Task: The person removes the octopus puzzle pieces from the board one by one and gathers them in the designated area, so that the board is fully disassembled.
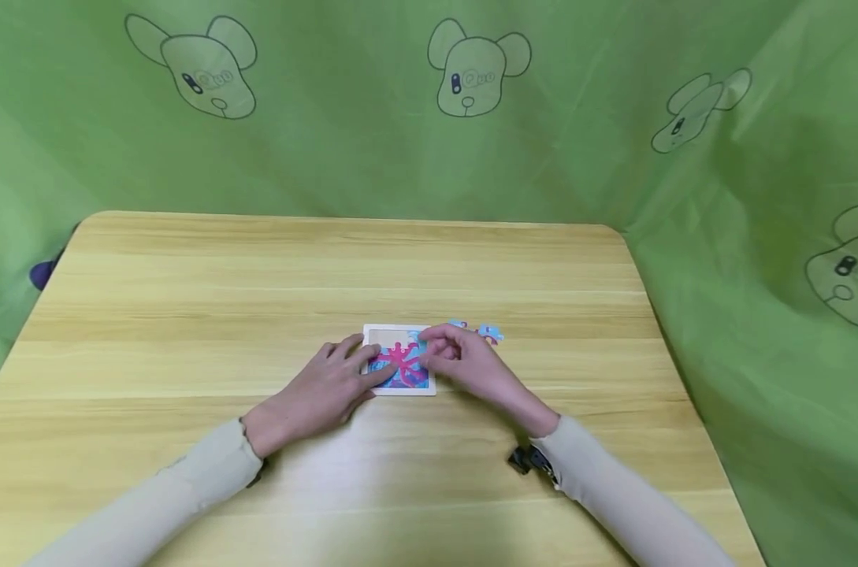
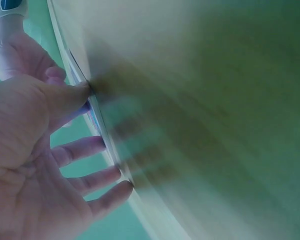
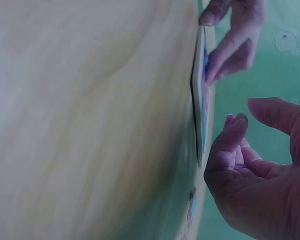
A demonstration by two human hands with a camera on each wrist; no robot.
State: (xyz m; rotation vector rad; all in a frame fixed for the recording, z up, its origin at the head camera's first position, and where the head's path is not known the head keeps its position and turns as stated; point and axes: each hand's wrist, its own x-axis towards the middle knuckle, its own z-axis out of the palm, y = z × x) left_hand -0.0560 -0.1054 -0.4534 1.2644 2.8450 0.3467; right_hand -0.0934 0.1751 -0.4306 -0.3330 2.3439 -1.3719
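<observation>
At mid-frame, left hand (image 1: 329, 382) spread on puzzle (image 1: 402, 360); right hand (image 1: 467, 366) half-curled, thumb apart, gripping nothing visible.
Risk: low right-hand sweep could scatter loose pieces (image 1: 490, 331).

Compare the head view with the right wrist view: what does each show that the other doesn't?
Head view only: the puzzle tray seen from above, with a pink octopus on it and a bare patch toward its upper left; also the sleeves on both arms.

Right wrist view only: the tray nearly edge-on, showing its side, and the palm side of the right hand, thumb tip apart from forefinger tip.

Both: the two hands, the left hand touching the tray, loose pieces beside it, the table and the green curtain.
</observation>
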